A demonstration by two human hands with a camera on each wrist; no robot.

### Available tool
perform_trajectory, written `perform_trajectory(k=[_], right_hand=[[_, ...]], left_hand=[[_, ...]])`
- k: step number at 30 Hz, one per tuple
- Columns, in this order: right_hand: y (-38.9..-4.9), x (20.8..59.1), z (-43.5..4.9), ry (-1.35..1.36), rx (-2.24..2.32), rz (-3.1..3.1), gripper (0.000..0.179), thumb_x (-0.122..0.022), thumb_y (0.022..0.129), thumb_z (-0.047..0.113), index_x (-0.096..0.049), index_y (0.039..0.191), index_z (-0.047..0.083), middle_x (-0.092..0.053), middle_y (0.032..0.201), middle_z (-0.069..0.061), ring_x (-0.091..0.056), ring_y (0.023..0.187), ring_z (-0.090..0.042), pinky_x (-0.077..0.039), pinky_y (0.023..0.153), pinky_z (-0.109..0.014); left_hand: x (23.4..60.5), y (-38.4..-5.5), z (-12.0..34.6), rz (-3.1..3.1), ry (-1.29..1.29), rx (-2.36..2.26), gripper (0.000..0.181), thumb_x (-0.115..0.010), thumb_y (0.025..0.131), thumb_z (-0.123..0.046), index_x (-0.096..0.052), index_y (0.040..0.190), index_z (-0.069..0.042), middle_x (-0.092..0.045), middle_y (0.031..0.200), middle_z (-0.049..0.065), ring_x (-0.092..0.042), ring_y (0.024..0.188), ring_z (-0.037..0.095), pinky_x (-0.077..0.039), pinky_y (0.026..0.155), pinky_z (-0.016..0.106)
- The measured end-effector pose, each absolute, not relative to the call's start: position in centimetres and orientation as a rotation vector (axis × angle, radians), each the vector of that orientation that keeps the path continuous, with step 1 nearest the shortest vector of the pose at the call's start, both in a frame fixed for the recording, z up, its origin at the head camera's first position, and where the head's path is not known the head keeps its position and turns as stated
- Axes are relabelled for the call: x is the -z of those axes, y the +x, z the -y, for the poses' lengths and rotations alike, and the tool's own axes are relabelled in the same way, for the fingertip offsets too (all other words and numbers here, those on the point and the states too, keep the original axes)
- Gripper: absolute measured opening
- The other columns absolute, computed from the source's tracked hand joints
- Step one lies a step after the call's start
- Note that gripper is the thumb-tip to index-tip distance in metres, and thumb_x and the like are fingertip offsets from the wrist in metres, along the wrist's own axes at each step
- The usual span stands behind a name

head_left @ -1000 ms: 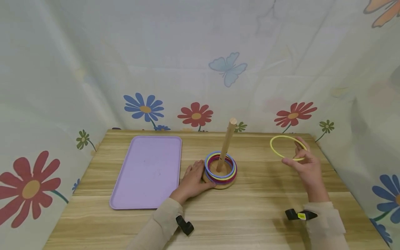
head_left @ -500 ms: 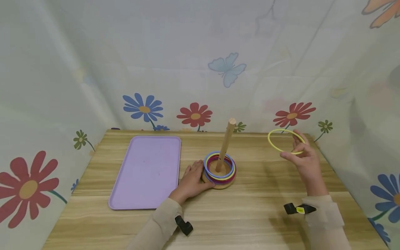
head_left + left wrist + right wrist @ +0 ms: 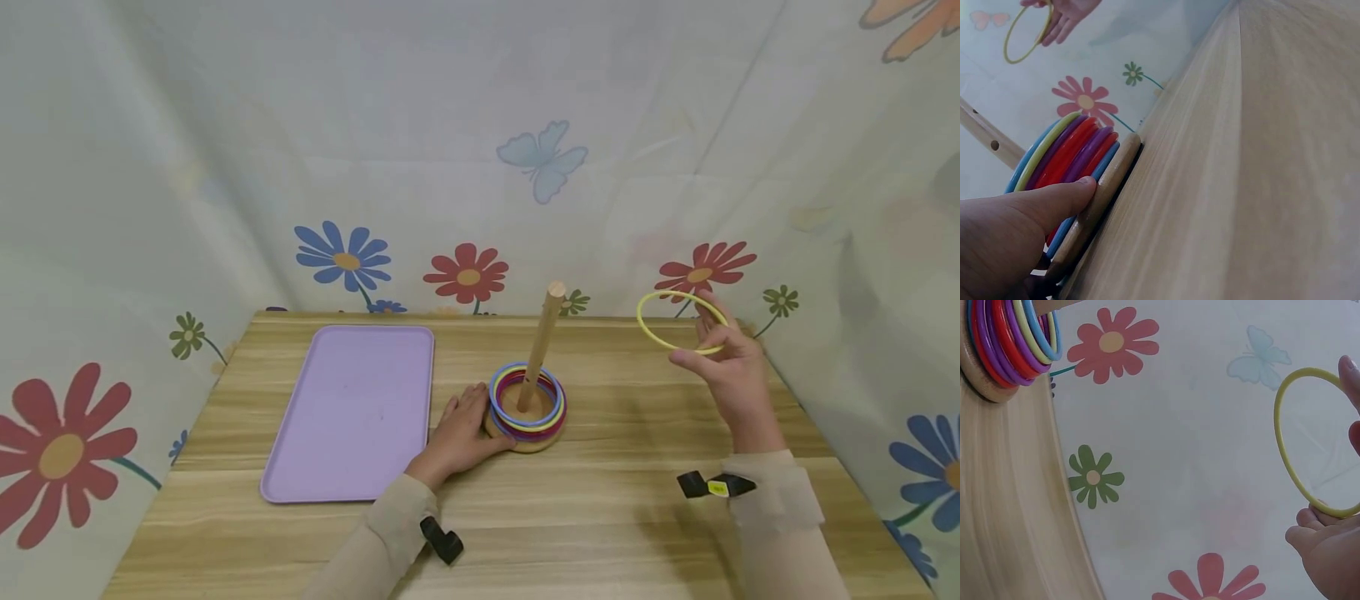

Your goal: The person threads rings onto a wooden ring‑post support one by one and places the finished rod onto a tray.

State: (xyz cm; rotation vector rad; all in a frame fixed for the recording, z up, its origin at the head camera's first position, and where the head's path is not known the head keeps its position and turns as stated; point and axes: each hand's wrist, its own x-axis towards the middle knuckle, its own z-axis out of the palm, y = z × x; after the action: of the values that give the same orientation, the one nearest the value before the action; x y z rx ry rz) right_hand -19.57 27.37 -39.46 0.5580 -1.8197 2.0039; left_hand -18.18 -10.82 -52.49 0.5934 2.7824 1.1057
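A wooden peg stand has a round base [image 3: 534, 447] and an upright peg [image 3: 542, 346]. Several rings [image 3: 1066, 159] in blue, yellow, purple and red lie stacked around the peg on the base. My left hand [image 3: 459, 435] holds the stand at its left side, fingers along the edge and thumb [image 3: 1063, 199] across the front against the lower rings and base. Off to the right, my right hand [image 3: 731, 367] pinches a single yellow ring [image 3: 640, 321] in the air, thumb on the near side. In the right wrist view this ring [image 3: 1277, 425] is tilted, apart from the stack.
Left of the stand lies a purple tray [image 3: 348, 417] on the wooden table [image 3: 570, 525]. A pale cloth [image 3: 420, 150] printed with flowers and butterflies hangs behind the table and along both sides. Each sleeve bears a black wrist camera [image 3: 442, 542].
The right hand has risen with the yellow ring, up past the table's back edge in the head view, and slightly leftward. The left hand and the stand have stayed in place.
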Motion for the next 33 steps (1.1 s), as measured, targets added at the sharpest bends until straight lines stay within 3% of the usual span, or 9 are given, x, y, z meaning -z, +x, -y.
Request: perform_trajectory(k=[3, 11, 18, 28, 33], right_hand=[[-19.7, 39.2, -27.3, 0.557, -2.026, 1.801, 0.025, -0.067, 0.085, -0.029, -0.060, 0.072, -0.008, -0.033, 0.165, -0.025, -0.026, 0.158, -0.033, -0.021, 0.128, -0.036], [-20.2, 38.4, -27.1, 0.643, -2.093, 1.715, 0.025, -0.066, 0.087, -0.028, -0.061, 0.072, -0.008, -0.041, 0.161, -0.017, -0.029, 0.156, -0.034, -0.017, 0.130, -0.041], [-20.1, 37.8, -26.8, 0.725, -2.208, 1.584, 0.021, -0.068, 0.089, -0.023, -0.064, 0.076, -0.008, -0.042, 0.160, -0.019, -0.034, 0.154, -0.035, -0.020, 0.129, -0.041], [-20.3, 36.7, -25.8, 0.723, -2.184, 1.609, 0.018, -0.073, 0.089, -0.018, -0.064, 0.077, -0.008, -0.035, 0.164, -0.027, -0.025, 0.158, -0.036, -0.024, 0.127, -0.039], [-20.6, 35.9, -25.1, 0.784, -2.183, 1.590, 0.019, -0.074, 0.088, -0.018, -0.062, 0.076, -0.009, -0.035, 0.164, -0.026, -0.030, 0.155, -0.038, -0.025, 0.126, -0.041]], left_hand=[[52.5, -18.2, 10.8, -2.779, 0.591, -1.116, 0.105, -0.079, 0.091, -0.054, -0.027, 0.166, -0.001, -0.027, 0.169, 0.025, -0.018, 0.160, 0.038, -0.008, 0.130, 0.057], [52.5, -18.2, 10.8, -2.786, 0.592, -1.111, 0.105, -0.079, 0.091, -0.054, -0.027, 0.166, -0.001, -0.028, 0.169, 0.025, -0.019, 0.160, 0.038, -0.008, 0.130, 0.056], [52.6, -18.2, 10.8, -2.787, 0.594, -1.102, 0.105, -0.078, 0.091, -0.055, -0.026, 0.166, -0.002, -0.027, 0.170, 0.024, -0.018, 0.160, 0.037, -0.008, 0.130, 0.056], [52.6, -18.3, 10.8, -2.789, 0.596, -1.109, 0.105, -0.078, 0.091, -0.055, -0.027, 0.167, -0.003, -0.028, 0.170, 0.024, -0.019, 0.160, 0.037, -0.009, 0.130, 0.056], [52.6, -18.3, 10.8, -2.788, 0.596, -1.119, 0.105, -0.078, 0.091, -0.055, -0.028, 0.166, -0.003, -0.028, 0.169, 0.025, -0.019, 0.160, 0.038, -0.009, 0.130, 0.057]])
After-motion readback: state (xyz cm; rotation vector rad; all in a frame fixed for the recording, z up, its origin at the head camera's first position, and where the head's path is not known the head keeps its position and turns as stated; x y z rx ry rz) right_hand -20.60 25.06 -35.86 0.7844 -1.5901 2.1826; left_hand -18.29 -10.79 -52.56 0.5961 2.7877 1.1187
